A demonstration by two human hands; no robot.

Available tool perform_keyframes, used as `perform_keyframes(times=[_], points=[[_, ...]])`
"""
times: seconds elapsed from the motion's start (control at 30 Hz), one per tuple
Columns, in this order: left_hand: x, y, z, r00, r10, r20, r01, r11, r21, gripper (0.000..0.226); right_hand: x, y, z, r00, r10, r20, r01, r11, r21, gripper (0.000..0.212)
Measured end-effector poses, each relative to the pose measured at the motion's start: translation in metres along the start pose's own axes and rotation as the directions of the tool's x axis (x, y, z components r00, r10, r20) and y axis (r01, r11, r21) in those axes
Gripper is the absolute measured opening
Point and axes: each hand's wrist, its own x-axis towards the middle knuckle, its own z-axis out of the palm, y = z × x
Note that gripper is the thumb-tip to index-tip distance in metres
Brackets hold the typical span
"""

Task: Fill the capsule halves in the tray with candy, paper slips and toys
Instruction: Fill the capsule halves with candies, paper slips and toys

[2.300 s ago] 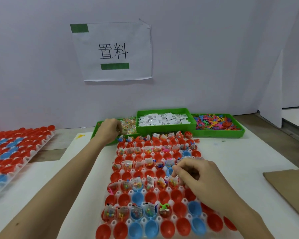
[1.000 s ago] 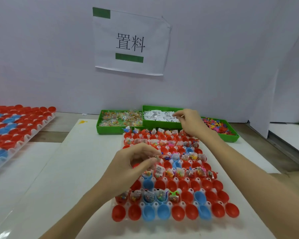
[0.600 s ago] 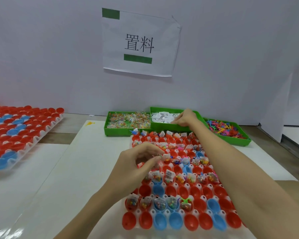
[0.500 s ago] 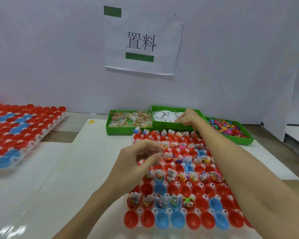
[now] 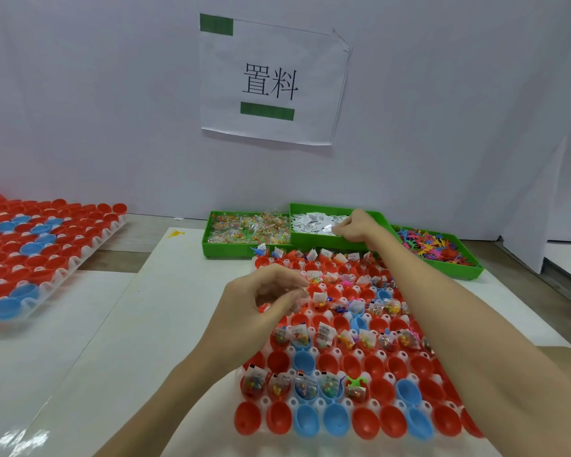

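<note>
A white tray (image 5: pixel 388 377) of red and blue capsule halves lies in front of me; many far and middle halves hold candy packets, slips or toys, and the nearest row is bare. My left hand (image 5: pixel 257 311) hovers over the tray's left side, fingers curled, thumb and fingertips pinching what looks like a clear candy packet. My right hand (image 5: pixel 353 227) reaches into the middle green bin (image 5: pixel 314 240) and pinches white paper slips (image 5: pixel 314 221). Candy packets (image 5: pixel 248 227) fill the left bin, colourful toys (image 5: pixel 432 245) the right bin.
A second tray (image 5: pixel 30 245) of red and blue capsule halves sits at the far left. A paper sign (image 5: pixel 271 80) hangs on the white back wall. A white divider panel (image 5: pixel 541 209) stands at the right.
My left hand left the candy bin and came over the tray's left side. My right hand left the tray and reached into the paper slip bin.
</note>
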Motion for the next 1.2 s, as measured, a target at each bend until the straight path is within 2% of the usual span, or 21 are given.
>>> perform_keyframes(times=[0.07,0.13,0.23,0.53,0.73,0.83,0.93,1.07,1.2], points=[[0.000,0.000,0.000,1.000,-0.008,-0.005,0.008,1.000,0.002,0.015,0.000,0.004,0.000,0.998,-0.030,-0.050,0.030,1.000,0.008,0.032],[0.000,0.000,0.000,1.000,-0.012,-0.014,0.012,1.000,0.006,0.014,-0.002,0.008,-0.001,0.989,-0.061,-0.137,0.067,0.997,0.038,0.023],[0.000,0.001,0.000,0.999,-0.022,-0.046,0.021,1.000,-0.017,0.013,-0.008,0.015,-0.005,0.963,-0.094,-0.252,0.122,0.987,0.101,0.023],[0.000,0.002,0.000,0.992,-0.080,-0.096,0.077,0.996,-0.037,0.012,-0.020,0.040,-0.009,0.878,-0.217,-0.426,0.254,0.967,0.030,0.020],[0.000,0.005,-0.001,0.990,-0.103,-0.095,0.099,0.994,-0.039,0.012,-0.027,0.046,-0.009,0.848,-0.274,-0.454,0.308,0.951,0.000,0.026],[0.000,0.005,-0.001,0.988,-0.115,-0.105,0.110,0.993,-0.048,0.013,-0.028,0.046,-0.008,0.852,-0.245,-0.463,0.292,0.956,0.030,0.031],[0.000,0.006,-0.001,0.981,-0.143,-0.129,0.133,0.988,-0.085,0.012,-0.031,0.047,-0.008,0.849,-0.217,-0.482,0.287,0.955,0.075,0.024],[0.001,0.007,0.000,0.966,-0.204,-0.158,0.184,0.974,-0.131,0.009,-0.057,0.036,-0.009,0.855,-0.155,-0.495,0.331,0.898,0.290,0.019],[0.000,0.008,0.000,0.949,-0.254,-0.187,0.215,0.954,-0.208,0.012,-0.116,0.013,-0.004,0.916,-0.244,-0.318,0.381,0.778,0.501,0.016]])
